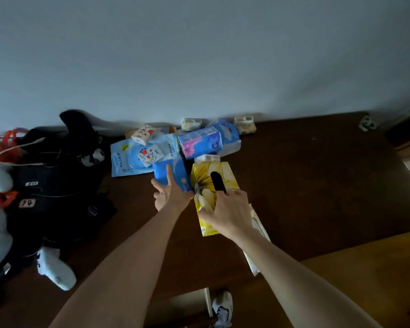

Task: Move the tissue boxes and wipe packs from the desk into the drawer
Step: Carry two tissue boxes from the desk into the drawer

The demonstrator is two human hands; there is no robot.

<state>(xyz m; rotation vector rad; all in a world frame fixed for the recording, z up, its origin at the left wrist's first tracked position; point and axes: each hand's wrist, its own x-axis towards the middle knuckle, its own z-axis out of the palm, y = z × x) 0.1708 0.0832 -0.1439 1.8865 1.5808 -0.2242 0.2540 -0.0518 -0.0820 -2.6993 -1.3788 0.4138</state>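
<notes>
The right hand (230,214) grips the yellow tissue box (213,185) at mid-frame, thumb against its left side and a black-covered finger laid along its top. The box's long axis runs from lower frame up toward the wall. Just left, the left hand (171,195) presses straight fingers on a blue tissue pack (173,171). Other packs (199,143) crowd behind on the desk (305,174).

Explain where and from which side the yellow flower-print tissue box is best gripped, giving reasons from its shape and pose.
Probably across its two long side faces near the middle, coming down from above. The yellow tissue box lies flat on the brown desk, long axis running away from the person; the right hand already rests on top, and a blue tissue pack crowds its left side.
</notes>
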